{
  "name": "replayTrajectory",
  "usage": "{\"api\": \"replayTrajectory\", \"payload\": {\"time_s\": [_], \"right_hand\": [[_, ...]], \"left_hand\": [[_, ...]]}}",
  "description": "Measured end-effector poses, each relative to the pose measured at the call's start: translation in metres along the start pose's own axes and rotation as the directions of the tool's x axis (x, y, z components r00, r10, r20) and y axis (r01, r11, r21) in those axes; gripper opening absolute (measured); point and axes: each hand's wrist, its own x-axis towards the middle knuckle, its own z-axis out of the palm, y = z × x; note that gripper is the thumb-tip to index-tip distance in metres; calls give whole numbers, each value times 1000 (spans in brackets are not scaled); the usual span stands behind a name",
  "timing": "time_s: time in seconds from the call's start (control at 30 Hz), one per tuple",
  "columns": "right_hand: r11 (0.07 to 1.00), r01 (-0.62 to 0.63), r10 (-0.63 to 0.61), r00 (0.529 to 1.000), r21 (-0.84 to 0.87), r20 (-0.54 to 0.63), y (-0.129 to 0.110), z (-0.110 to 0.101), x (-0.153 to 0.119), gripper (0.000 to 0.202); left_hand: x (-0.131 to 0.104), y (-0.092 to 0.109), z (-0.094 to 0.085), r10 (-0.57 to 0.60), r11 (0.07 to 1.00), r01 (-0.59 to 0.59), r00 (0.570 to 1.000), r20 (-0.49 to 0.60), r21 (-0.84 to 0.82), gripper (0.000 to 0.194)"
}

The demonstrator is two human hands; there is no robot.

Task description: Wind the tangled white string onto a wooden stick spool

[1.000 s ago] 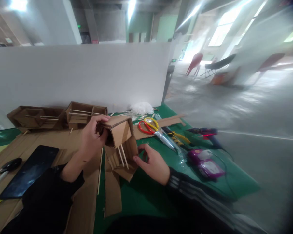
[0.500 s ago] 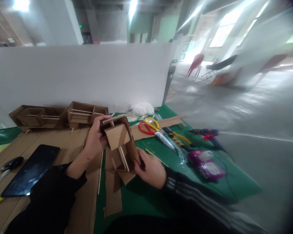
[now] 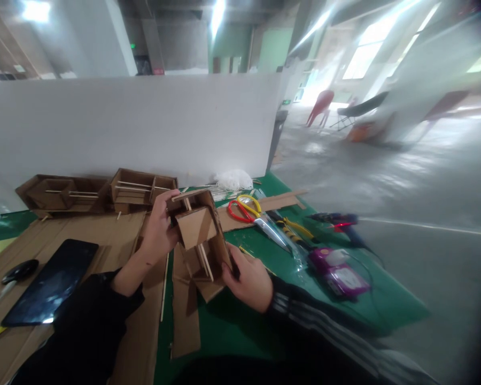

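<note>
Between my hands is a small cardboard box (image 3: pixel 196 229), tilted above the table, with a cardboard divider and thin wooden sticks across its inside. My left hand (image 3: pixel 160 227) is closed around its upper left side, some fingers hidden behind it. At the lower right edge, my right hand (image 3: pixel 249 278) grips the box wall with the thumb on the near side. Below the box lies a cardboard strip (image 3: pixel 185 326) on the green table. Two similar cardboard boxes with sticks, one on the left (image 3: pixel 64 193) and one nearer the middle (image 3: pixel 142 187), stand against the white partition.
Scissors (image 3: pixel 260 219) with red and yellow handles lie right of the box, near yellow-black pliers (image 3: pixel 292 230). Farther right are a glue gun (image 3: pixel 339 220) and a purple power strip (image 3: pixel 339 271). A black tablet (image 3: pixel 52 283) and a mouse (image 3: pixel 20 271) rest on cardboard at left.
The box has tilted slightly in my hands, showing a little more of the stick at its upper end. Both hands keep their grip; everything else stays in place.
</note>
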Motion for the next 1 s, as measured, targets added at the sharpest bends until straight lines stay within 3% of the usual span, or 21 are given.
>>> {"api": "replayTrajectory", "payload": {"time_s": [0.13, 0.23, 0.33, 0.43, 0.5, 0.57, 0.73, 1.0], "right_hand": [[1000, 2, -2, 1000, -10, -8, -1, -1, 0, 41], [1000, -13, 12, 1000, -24, -28, 0, 0, 0, 41], [997, -53, 50, 997, -48, -63, 4, 2, 0, 43], [994, -89, 82, 991, -64, -109, 7, 3, 0, 45], [993, -101, 92, 987, -65, -130, 7, 4, 0, 45], [993, -98, 89, 987, -62, -130, 7, 3, 0, 45], [994, -93, 87, 991, -58, -102, 4, 2, -1, 48], [996, -87, 83, 992, -38, -100, 2, 0, -1, 49]], "left_hand": [[1, 0, -1, 40, 996, -45, 997, 67, 77, 68], [0, -1, 2, 39, 995, -44, 998, 54, 92, 76], [-3, -1, 8, 20, 989, -12, 999, -49, 146, 76], [-8, 3, 11, -24, 959, 63, 990, -141, 276, 58], [-9, 9, 11, -37, 939, 63, 996, -83, 338, 45], [-10, 15, 10, 10, 927, -20, 1000, 29, 375, 38], [-12, 27, 11, 203, 916, -268, 952, 231, 299, 48], [-10, 31, 8, 63, 955, -167, 922, 382, 246, 58]]}}
